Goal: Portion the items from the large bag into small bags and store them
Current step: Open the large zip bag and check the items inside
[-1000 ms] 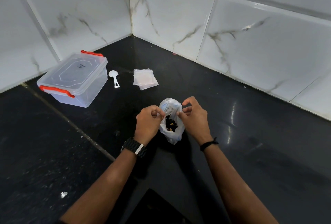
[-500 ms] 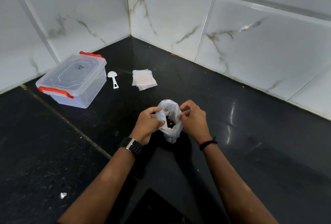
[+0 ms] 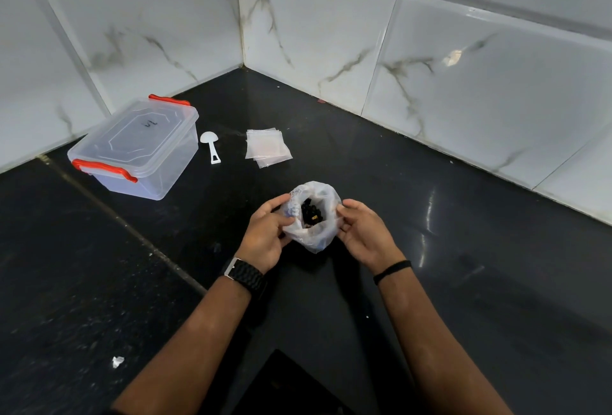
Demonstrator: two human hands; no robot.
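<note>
Head view is showing the large bag point(image 3: 313, 235) sitting between both hands on the black counter point(image 3: 463, 249), mouth spread open. Left hand point(image 3: 265, 235) is gripping its left rim; right hand point(image 3: 364, 232) is gripping the right side. White marble-patterned tiles point(image 3: 463, 66) are lining the corner.

Two bare arms reaching up from the bottom of the frame, left hand point(image 3: 265, 232) and right hand point(image 3: 362, 232) at the middle, palms facing each other, fingers curled, each gripping one side of the large bag point(image 3: 314, 215)

Glossy black counter point(image 3: 463, 249), translucent plastic bag point(image 3: 328, 199)
</note>
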